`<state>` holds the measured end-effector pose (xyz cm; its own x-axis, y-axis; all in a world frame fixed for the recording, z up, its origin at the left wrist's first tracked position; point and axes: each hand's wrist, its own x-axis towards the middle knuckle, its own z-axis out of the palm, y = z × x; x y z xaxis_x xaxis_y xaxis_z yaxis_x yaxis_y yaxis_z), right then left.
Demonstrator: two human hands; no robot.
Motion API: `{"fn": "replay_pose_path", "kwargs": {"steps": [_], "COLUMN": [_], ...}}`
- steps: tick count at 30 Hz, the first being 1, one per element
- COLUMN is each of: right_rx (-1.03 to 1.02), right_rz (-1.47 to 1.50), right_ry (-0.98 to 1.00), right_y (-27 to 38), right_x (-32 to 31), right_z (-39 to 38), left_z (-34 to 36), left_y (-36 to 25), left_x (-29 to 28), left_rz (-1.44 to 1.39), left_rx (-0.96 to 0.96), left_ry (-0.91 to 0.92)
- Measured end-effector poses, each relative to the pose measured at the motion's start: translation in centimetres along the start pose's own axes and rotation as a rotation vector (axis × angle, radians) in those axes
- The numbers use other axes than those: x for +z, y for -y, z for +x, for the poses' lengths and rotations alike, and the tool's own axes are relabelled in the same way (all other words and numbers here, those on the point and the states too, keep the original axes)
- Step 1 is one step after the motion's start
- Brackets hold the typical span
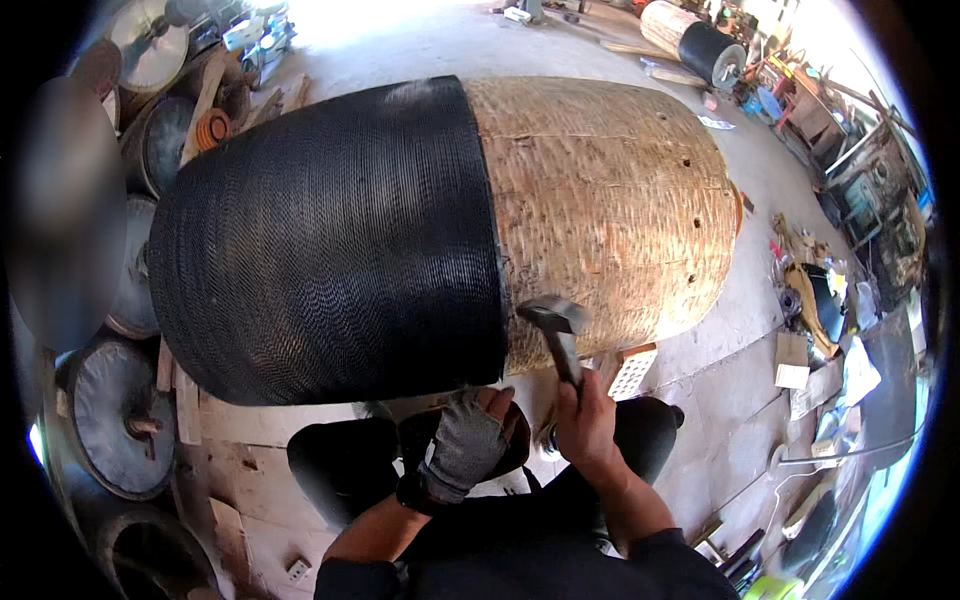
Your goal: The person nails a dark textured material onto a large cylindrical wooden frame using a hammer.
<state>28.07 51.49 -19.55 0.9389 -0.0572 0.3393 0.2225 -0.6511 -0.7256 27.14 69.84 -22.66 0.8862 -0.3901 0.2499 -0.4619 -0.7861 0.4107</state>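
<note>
Watching remotely, I judge the hammer (563, 342), clenched in the right hand (588, 425), could glance off the curved roll (440, 240) toward the half-curled left hand (464, 447), contents unclear.

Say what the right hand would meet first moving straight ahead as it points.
Probably the big cylinder's tan section, with the held hammer leading the right hand; exact depth is unclear.

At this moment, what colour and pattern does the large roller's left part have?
The left part is black with fine, close-set lines, best in head view.
</note>
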Motion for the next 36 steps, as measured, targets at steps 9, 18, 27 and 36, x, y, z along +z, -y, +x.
{"fn": "replay_pose_path", "kwargs": {"steps": [9,18,27,36], "right_rx": [-0.016,0.027,0.085,-0.153], "right_rz": [0.036,-0.069,-0.258,-0.342], "right_ry": [-0.020,0.052,0.089,-0.113], "right_y": [1.5,0.1,-0.1,-0.1], "right_x": [-0.5,0.8,1.7,1.2], "right_z": [0.4,1.1,0.7,0.6], "left_z": [-2.5,-2.5,3.3,10.9], "left_y": [1.2,2.1,4.2,10.3], "left_x": [4.2,5.1,-5.1,-9.8], "left_rz": [0.185,0.261,0.141,0.384], "left_rx": [0.100,0.242,0.173,0.274], "left_ry": [0.361,0.129,-0.344,-0.762]}}
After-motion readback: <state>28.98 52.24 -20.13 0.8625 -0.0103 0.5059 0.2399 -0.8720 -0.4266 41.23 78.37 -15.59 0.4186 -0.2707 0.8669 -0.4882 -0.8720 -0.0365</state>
